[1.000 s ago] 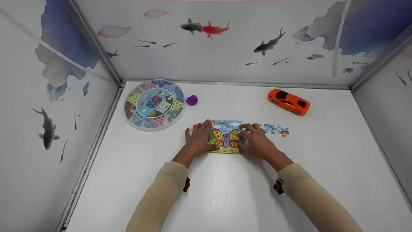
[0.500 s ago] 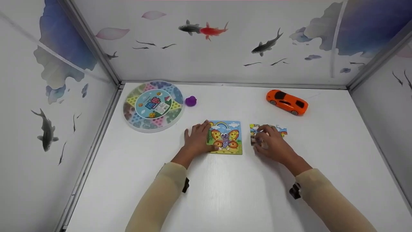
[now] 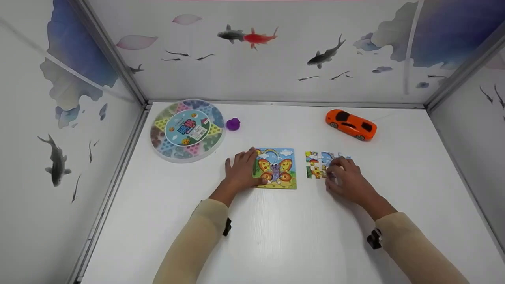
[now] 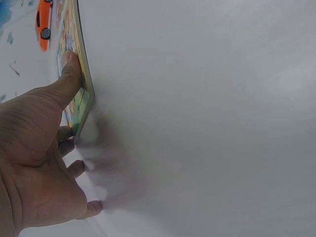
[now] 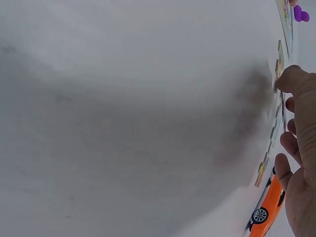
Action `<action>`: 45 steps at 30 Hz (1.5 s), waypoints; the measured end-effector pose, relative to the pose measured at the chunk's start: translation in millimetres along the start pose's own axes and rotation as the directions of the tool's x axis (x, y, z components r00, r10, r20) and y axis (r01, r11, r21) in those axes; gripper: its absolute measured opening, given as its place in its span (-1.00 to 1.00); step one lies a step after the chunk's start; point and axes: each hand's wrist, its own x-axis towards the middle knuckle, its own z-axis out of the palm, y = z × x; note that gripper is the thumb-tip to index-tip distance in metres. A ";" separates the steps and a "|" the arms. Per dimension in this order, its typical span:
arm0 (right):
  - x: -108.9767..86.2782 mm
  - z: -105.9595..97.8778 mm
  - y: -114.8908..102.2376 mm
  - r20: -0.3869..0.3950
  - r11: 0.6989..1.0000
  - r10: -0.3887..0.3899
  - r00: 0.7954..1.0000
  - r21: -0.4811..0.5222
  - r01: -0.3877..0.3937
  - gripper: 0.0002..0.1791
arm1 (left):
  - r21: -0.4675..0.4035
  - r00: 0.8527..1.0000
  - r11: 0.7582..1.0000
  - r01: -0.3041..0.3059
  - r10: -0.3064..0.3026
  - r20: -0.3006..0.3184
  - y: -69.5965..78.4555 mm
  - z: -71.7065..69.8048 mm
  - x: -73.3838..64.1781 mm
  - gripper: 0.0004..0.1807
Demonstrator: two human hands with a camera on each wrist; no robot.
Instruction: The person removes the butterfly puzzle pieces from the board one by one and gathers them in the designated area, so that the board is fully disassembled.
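A square butterfly puzzle board [image 3: 282, 159] lies flat in the middle of the table. My left hand [image 3: 241, 170] rests at its left edge. The left wrist view shows the thumb [image 4: 69, 74] on top of the board and the other fingers spread beside its edge. To the right of the board, loose jigsaw pieces [image 3: 313, 172] lie in two short rows. Over these rows is my right hand [image 3: 349, 181], fingers bent, with thumb and forefinger at a puzzle piece [image 3: 324, 171] in the lower row. That piece is mostly hidden by the fingers.
An orange toy car [image 3: 351, 125] stands at the back right. At the back left lie a round, multicoloured game box [image 3: 187, 130] and a small purple toy [image 3: 233, 124] beside it. Printed wall panels border the white table [image 3: 256, 236] at the back and sides.
My right hand has moved rightward from the board's right edge to the loose pieces. A lower row of pieces now shows left of its fingers. My left hand has stayed put.
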 end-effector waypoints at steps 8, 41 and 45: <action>-1.6 2.2 4.3 0.026 1.000 0.018 0.999 0.008 -0.018 -0.69 | -0.017 1.000 1.000 -0.002 0.002 0.000 -0.3 -0.9 0.3 0.22; -3.4 -0.2 6.9 0.066 1.000 0.022 0.998 -0.023 -0.021 -0.63 | -0.042 1.000 0.999 0.001 0.000 0.019 -2.0 2.9 2.2 0.23; -3.3 -0.3 6.9 0.070 1.000 0.024 0.997 -0.019 -0.023 -0.62 | -0.040 1.000 0.999 0.001 0.000 0.024 -2.4 2.5 2.5 0.23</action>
